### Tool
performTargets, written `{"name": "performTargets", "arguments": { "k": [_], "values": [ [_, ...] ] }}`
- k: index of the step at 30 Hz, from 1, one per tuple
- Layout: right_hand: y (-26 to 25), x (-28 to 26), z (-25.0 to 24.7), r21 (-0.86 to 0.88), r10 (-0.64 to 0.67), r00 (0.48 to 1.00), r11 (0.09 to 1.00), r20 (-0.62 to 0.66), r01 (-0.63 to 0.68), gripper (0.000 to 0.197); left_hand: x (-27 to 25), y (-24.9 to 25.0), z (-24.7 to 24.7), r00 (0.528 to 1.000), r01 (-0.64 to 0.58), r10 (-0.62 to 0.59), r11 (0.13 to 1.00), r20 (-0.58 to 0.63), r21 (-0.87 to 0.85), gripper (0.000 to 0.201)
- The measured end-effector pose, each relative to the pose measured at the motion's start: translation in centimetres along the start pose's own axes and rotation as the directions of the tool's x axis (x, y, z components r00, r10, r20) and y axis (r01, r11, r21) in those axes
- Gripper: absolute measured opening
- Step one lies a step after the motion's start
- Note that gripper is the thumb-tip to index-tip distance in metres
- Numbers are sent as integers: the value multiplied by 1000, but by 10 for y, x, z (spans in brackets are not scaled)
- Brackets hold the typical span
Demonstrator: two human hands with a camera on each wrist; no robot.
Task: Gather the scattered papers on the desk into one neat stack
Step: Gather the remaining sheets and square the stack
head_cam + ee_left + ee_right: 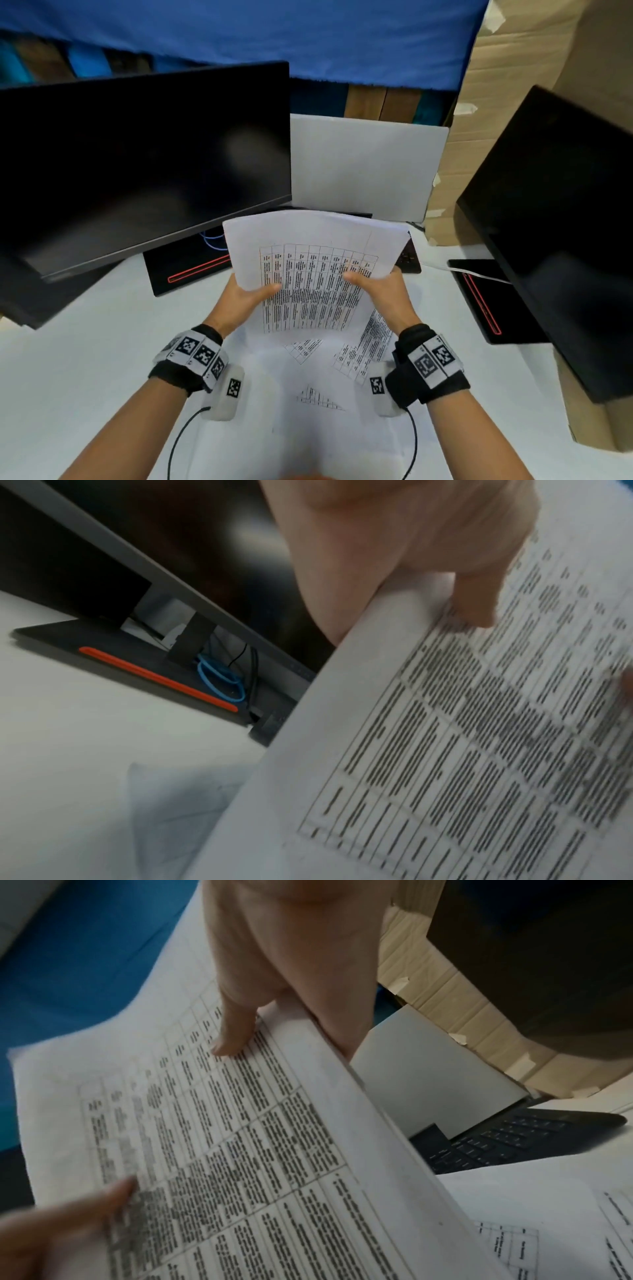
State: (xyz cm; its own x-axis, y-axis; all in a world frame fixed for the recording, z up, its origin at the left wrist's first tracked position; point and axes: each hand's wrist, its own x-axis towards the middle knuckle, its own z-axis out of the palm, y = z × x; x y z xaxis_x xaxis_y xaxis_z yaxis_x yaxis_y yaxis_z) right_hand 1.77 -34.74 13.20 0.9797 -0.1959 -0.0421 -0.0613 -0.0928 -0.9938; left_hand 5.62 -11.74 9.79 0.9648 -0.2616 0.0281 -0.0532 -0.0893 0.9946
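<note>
Holding the sheaf of papers above the table: left hand and right hand pinch opposite edges, thumbs on top. Loose sheets lie beneath. Advice: loosen slightly, tap edges flush.

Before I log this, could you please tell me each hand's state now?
Left hand: holds the paper sheaf by its left edge.
Right hand: holds the same sheaf's right edge.
</note>
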Motion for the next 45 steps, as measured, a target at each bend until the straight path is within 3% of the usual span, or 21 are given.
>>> {"name": "performTargets", "arguments": {
  "k": [4,6,7,9,10,11,12,14,16,19,21,25,29,31,36,39,45],
  "values": [
    [14,12,-13,-64,40,996,997,79,-35,35,2,-17,-6,991,9,-1,998,-131,62,18],
    [41,20,-33,-140,172,981,973,-85,-183,49,4,-19,-20,972,-13,28,998,-234,65,20],
    [57,22,-45,-162,293,935,931,-200,-327,59,3,-18,-30,960,-20,38,997,-278,68,17],
    [90,19,-64,-162,540,750,760,-381,-629,85,-1,-20,-51,936,-7,29,998,-351,65,12],
    [103,14,-69,-187,611,659,655,-438,-732,98,-4,-22,-60,923,12,14,998,-385,65,9],
    [112,11,-68,-243,636,600,561,-485,-791,107,-7,-24,-69,908,41,-6,996,-419,74,10],
    [118,8,-63,-312,634,577,488,-516,-815,113,-10,-28,-77,897,75,-29,993,-442,87,11],
    [120,6,-45,-435,608,598,414,-522,-800,121,-14,-38,-86,877,131,-65,986,-477,106,13],
    [120,6,-22,-560,584,667,392,-462,-730,124,-16,-46,-89,859,174,-99,979,-502,104,18],
    [126,4,7,-691,528,794,452,-302,-564,125,-15,-48,-86,853,184,-117,979,-508,83,13],
    [128,3,15,-695,509,821,493,-258,-524,128,-15,-47,-82,856,183,-119,980,-502,80,10],
    [122,7,26,-565,547,769,538,-330,-625,123,-18,-47,-83,845,194,-131,979,-519,69,12],
    [116,6,45,-611,562,722,422,-403,-669,129,-19,-48,-84,842,203,-142,977,-521,62,11],
    [116,7,48,-607,582,710,413,-397,-678,130,-20,-49,-86,844,191,-129,979,-521,67,10],
    [114,17,35,-552,621,677,429,-395,-715,104,-21,-52,-89,844,180,-123,982,-523,60,11],
    [115,23,28,-467,639,683,512,-354,-721,80,-21,-53,-90,851,174,-124,983,-510,52,12],
    [110,29,36,-427,613,720,584,-326,-690,76,-23,-56,-94,858,178,-133,983,-496,45,11]
  ]
}}
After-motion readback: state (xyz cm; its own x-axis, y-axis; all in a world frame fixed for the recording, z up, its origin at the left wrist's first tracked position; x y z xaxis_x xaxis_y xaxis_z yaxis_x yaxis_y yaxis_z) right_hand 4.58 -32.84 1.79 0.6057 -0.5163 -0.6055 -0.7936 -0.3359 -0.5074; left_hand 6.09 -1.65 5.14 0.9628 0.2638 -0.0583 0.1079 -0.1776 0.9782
